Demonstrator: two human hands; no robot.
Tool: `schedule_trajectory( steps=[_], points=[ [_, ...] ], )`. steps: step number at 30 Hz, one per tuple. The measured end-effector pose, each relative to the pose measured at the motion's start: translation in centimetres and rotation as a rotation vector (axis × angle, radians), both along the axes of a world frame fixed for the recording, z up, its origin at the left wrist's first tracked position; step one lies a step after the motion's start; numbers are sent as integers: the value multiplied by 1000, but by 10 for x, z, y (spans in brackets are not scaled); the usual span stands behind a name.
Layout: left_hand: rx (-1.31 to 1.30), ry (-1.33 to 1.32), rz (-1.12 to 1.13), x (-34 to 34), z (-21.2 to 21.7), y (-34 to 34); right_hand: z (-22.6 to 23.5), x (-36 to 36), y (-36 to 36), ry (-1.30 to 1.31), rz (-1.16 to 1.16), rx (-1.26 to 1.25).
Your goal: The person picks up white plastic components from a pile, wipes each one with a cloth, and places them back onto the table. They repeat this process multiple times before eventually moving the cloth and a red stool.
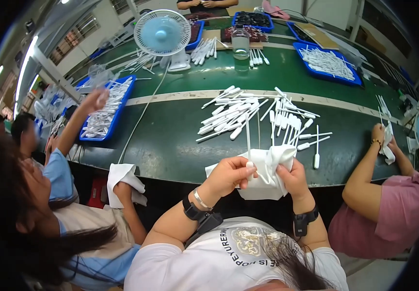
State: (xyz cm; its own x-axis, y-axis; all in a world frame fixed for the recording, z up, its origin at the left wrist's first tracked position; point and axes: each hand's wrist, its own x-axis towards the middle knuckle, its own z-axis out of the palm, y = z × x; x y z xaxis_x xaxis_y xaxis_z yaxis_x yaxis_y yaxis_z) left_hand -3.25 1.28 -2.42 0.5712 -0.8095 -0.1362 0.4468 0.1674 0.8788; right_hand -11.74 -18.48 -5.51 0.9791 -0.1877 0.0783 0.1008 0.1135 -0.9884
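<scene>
My left hand [226, 177] pinches a slim white stick [248, 138] by its thicker lower end, its thin shaft pointing up. Beside it my right hand [294, 179] is closed on a white cloth [263, 192], which drapes between both hands over the table's near edge. Just beyond my hands lies a loose heap of similar white sticks [231, 111], each with a thick end and a thin shaft. A second scattered group of sticks [287, 119] spreads to its right, one lying close to the cloth.
Blue trays of white sticks stand at left [131, 89] and far right [355, 80]. A fan [161, 35] and clear bottle [241, 44] are across the green table [170, 116]. Co-workers sit on both sides; the left one holds a cloth [122, 177].
</scene>
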Motion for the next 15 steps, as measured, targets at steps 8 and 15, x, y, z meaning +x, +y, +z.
schedule_trajectory(
  steps=[8, 15],
  points=[
    [-89, 296, 89, 13, -6, -4, 4, 7, 3, -19, 2, 13],
    [-87, 270, 141, 16, 3, -1, 9, 28, 13, -172, -249, 246]
  ],
)
